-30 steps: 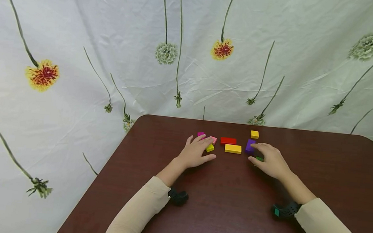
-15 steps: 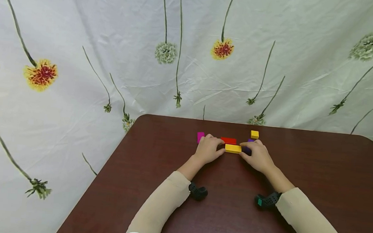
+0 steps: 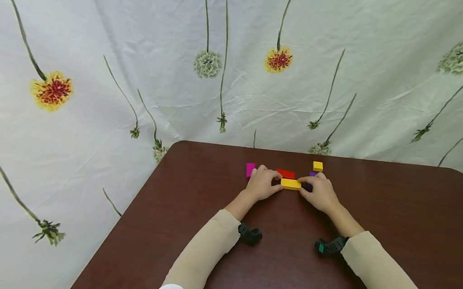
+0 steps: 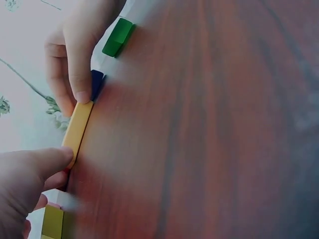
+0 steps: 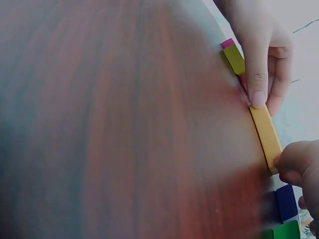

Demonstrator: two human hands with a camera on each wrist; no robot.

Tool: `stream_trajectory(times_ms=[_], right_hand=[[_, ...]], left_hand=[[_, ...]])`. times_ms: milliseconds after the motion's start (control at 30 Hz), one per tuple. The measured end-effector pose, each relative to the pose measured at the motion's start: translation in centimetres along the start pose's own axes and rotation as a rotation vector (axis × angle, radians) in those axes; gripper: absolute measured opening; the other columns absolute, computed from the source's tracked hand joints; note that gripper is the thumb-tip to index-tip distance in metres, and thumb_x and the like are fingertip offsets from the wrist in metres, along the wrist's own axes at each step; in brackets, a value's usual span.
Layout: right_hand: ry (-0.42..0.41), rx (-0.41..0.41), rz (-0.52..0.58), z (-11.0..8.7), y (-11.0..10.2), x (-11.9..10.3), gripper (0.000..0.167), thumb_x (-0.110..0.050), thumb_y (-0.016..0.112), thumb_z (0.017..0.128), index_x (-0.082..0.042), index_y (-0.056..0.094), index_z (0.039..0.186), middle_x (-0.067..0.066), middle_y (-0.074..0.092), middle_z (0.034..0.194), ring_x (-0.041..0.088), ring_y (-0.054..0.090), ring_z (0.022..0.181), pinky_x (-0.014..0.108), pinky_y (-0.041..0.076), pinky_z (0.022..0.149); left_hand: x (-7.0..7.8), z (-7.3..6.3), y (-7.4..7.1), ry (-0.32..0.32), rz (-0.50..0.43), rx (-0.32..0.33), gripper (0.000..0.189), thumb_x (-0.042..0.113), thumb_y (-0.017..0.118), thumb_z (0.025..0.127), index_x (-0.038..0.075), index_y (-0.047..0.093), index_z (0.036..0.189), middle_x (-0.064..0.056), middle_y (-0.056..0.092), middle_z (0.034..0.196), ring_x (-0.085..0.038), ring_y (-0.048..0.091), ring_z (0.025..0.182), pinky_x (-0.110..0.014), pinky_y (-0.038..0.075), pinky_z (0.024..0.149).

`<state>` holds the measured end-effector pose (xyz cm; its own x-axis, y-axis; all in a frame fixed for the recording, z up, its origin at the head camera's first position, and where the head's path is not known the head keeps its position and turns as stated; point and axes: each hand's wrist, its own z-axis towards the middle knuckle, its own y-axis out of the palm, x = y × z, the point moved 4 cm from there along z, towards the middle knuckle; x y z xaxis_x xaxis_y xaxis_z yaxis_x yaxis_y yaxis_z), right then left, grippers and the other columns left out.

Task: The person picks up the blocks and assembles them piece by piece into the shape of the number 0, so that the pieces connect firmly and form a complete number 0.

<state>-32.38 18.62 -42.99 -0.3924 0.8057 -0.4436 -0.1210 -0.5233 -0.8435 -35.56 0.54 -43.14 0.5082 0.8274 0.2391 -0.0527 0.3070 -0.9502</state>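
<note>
Near the far side of the brown table, an oblong yellow block (image 3: 291, 184) lies between both hands. My left hand (image 3: 261, 183) pinches its left end between thumb and fingers, and my right hand (image 3: 320, 193) pinches its right end. A red block (image 3: 285, 173) is just behind it, partly covered. The left wrist view has the thumbs on the near face of the yellow block (image 4: 79, 128). Behind the right hand shows part of a purple block (image 3: 312, 174). A magenta block (image 3: 250, 169) peeks out beside the left hand.
A small yellow block (image 3: 317, 166) sits farther back on the table (image 3: 287, 267). A green block (image 4: 118, 37) lies beyond the right hand, and a yellow-green block (image 5: 233, 59) near the left. Behind the table hangs a flowered cloth (image 3: 162, 43).
Both hands have moved inward from the outer blocks to the oblong yellow block and now pinch its ends. The left hand covers the pink and yellow-green blocks in the head view.
</note>
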Motion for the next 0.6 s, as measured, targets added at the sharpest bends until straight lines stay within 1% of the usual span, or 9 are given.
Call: stream_trajectory(times_ms=[133,300,433,533,600], right_hand=[[0.0,-0.005,0.009,0.0,-0.2,0.0,0.027,-0.013,0.071,0.087,-0.001,0.072,0.111,0.013,0.066,0.094,0.026,0.041,0.08,0.039,0.034,0.068],[-0.033,0.001,0.041,-0.3,-0.6,-0.2,0.024,-0.013,0.073,0.086,-0.002,0.074,0.108,0.01,0.065,0.088,0.024,0.038,0.077,0.036,0.032,0.064],[-0.071,0.004,0.075,-1.0,-1.0,-0.5,0.022,-0.011,0.075,0.084,-0.002,0.075,0.104,0.007,0.065,0.086,0.022,0.037,0.075,0.034,0.032,0.062],[-0.087,-0.009,0.109,-1.6,-1.1,-0.9,0.022,-0.011,0.077,0.083,-0.003,0.075,0.104,0.003,0.062,0.084,0.02,0.036,0.074,0.033,0.033,0.061],[-0.097,-0.019,0.131,-2.0,-1.3,-1.2,0.023,-0.012,0.077,0.083,-0.004,0.075,0.104,0.0,0.06,0.083,0.018,0.035,0.074,0.032,0.032,0.061]], left_hand=[[-0.2,0.2,-0.1,0.028,-0.001,-0.016,0.035,0.04,0.067,0.091,0.019,0.07,0.118,0.007,0.068,0.111,-0.015,0.047,0.098,-0.029,0.032,0.076],[-0.3,-0.1,-0.5,0.075,-0.002,-0.026,0.033,0.042,0.067,0.091,0.019,0.071,0.115,0.008,0.069,0.109,-0.015,0.048,0.1,-0.029,0.032,0.077],[-0.1,-0.9,-1.2,0.115,-0.004,-0.05,0.033,0.044,0.067,0.09,0.02,0.071,0.113,0.008,0.069,0.109,-0.016,0.049,0.105,-0.03,0.033,0.077],[0.1,-1.7,-1.8,0.137,-0.014,-0.067,0.033,0.043,0.069,0.089,0.021,0.072,0.112,0.008,0.069,0.109,-0.019,0.049,0.113,-0.032,0.034,0.08],[0.1,-2.2,-2.2,0.148,-0.016,-0.074,0.032,0.044,0.069,0.089,0.021,0.072,0.112,0.009,0.069,0.107,-0.018,0.049,0.112,-0.033,0.034,0.08]])
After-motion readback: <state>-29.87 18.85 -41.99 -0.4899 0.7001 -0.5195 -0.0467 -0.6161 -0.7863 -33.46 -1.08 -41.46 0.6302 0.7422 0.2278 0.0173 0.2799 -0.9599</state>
